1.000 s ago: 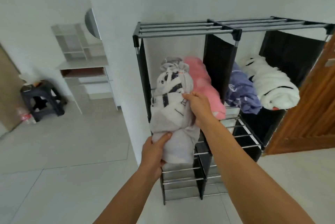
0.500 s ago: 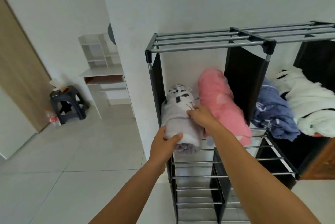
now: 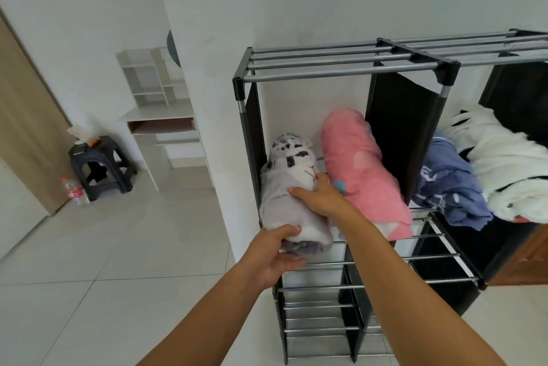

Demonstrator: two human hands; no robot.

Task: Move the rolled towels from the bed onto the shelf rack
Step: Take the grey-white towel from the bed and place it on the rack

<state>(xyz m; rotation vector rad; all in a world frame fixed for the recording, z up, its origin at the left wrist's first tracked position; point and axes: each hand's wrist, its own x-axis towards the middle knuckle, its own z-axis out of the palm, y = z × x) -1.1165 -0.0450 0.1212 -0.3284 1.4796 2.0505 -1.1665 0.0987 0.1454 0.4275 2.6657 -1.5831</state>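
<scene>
A grey and white rolled towel [image 3: 284, 187] with black marks lies in the left compartment of the black shelf rack [image 3: 341, 67], against its left wall. My left hand [image 3: 274, 253] grips the roll's near end from below. My right hand [image 3: 318, 196] presses on its right side, fingers spread over the cloth. A pink rolled towel [image 3: 360, 167] lies beside it in the same compartment. In the right compartment rest a blue towel [image 3: 447, 184] and a white one with black marks [image 3: 510, 164].
The rack stands against a white wall, with bare metal-rod tiers [image 3: 320, 303] below. To the left are a white desk unit [image 3: 160, 110], a dark plastic stool [image 3: 99, 165], a bottle [image 3: 74, 192] on the tiled floor and a wooden door [image 3: 26, 116].
The grey and white roll went from upright in front of the rack to lying on the upper tier beside the pink one. Both hands stayed on it and pushed it in.
</scene>
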